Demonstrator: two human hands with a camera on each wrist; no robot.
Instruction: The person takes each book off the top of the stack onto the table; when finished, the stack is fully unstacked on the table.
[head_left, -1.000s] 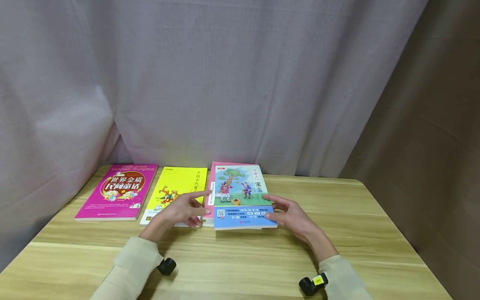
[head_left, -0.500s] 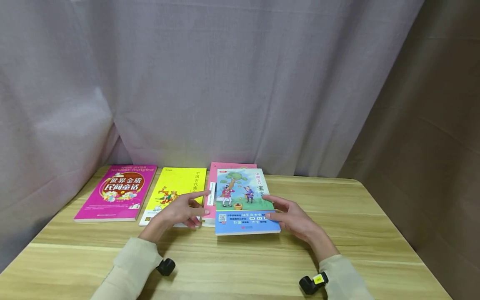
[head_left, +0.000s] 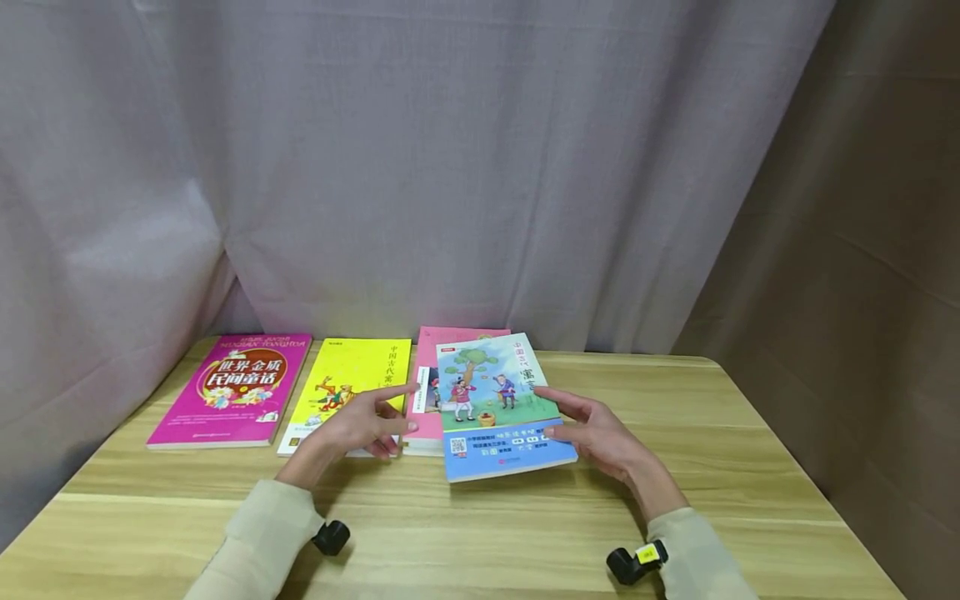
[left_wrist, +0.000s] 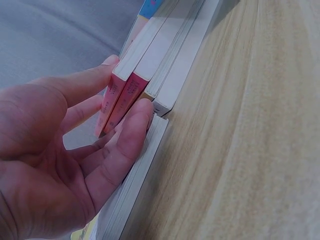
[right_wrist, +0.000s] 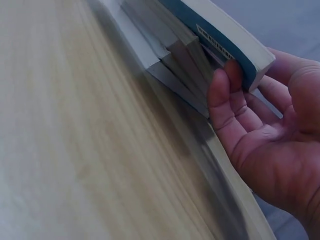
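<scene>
Right hand point(head_left: 600, 437) grips the top book point(head_left: 498, 408), raised and skewed atop the pink stack point(head_left: 427, 400). Left hand point(head_left: 360, 425), fingers extended, steadies the stack's spines. Removal begun, not completed.

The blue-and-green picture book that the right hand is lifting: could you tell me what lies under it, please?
Under the picture book lies a stack topped by a pink book, which the left hand steadies. More books show edge-on below; their covers are hidden.

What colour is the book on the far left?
Bright pink, with a red-and-gold title patch; the head view shows it best.
</scene>
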